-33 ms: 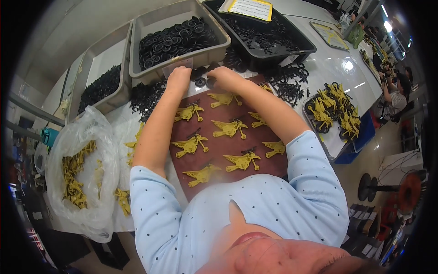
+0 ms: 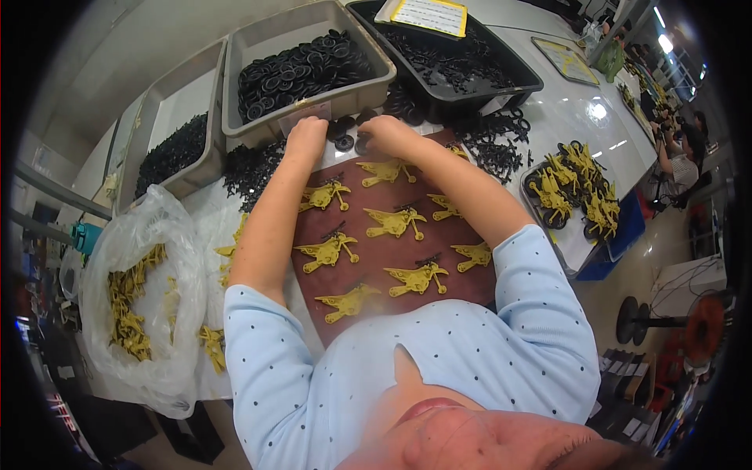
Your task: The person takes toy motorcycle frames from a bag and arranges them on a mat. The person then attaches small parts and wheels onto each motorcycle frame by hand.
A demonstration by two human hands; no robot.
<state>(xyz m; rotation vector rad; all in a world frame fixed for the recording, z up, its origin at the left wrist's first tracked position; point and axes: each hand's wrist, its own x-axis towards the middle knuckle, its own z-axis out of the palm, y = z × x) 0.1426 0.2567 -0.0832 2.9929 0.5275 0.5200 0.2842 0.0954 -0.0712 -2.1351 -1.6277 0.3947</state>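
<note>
My left hand (image 2: 308,136) is at the far edge of the brown mat (image 2: 376,313), beside the grey wheel tub. Its fingers are curled and their tips are hidden, so what they hold cannot be seen. A short gap to the right, my right hand (image 2: 388,135) has its fingers bent down on a small black wheel (image 2: 362,144). Another black wheel (image 2: 344,142) lies between the hands. Under my forearms, yellow toy motorbike bodies (image 2: 394,224) are laid out in rows on the mat, several with thin black parts along the top.
Behind the hands stand a grey tub (image 2: 232,102) of black wheels and a black tub (image 2: 523,77) of small black parts. A grey tub (image 2: 213,145) and an open plastic bag (image 2: 184,227) of yellow pieces are at left. Assembled yellow bikes (image 2: 580,188) fill a tray at right.
</note>
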